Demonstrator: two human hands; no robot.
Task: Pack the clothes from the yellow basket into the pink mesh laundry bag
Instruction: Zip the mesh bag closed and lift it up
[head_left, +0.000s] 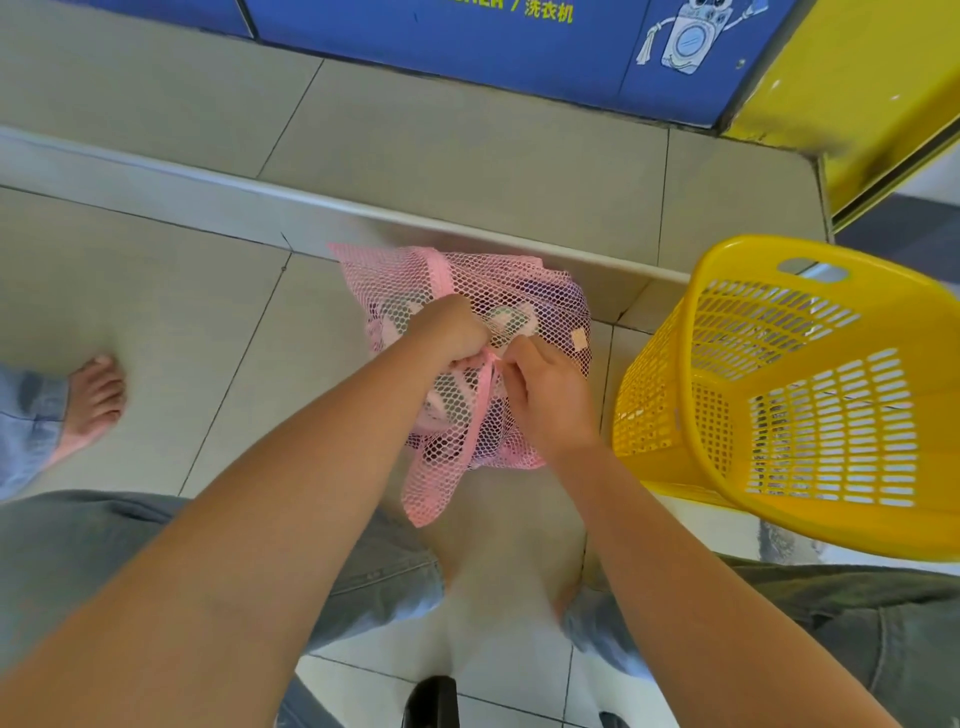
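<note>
Tiled floor (156, 291) runs up to a low step and a blue washing-machine panel, and on it, just short of the step, sits the pink mesh bag (493, 322) with pale and purple clothes (511, 317) showing through the netting. To its right, near but apart, the yellow basket (810, 395) tilts toward the viewer and looks empty, so the packing seems done and closing the bag is the step in hand. Left hand (457, 332) is clenched in a grip on the gathered mesh at the pink band; right hand (545, 389) pinches the band beside it, thumb and fingers closed on it, though whether it holds a zip pull or a cord I cannot tell. To close it well, the left should likely keep the netting taut while the right draws along the band, with no cloth caught in the seam. A loose mesh corner hangs toward the knees.
</note>
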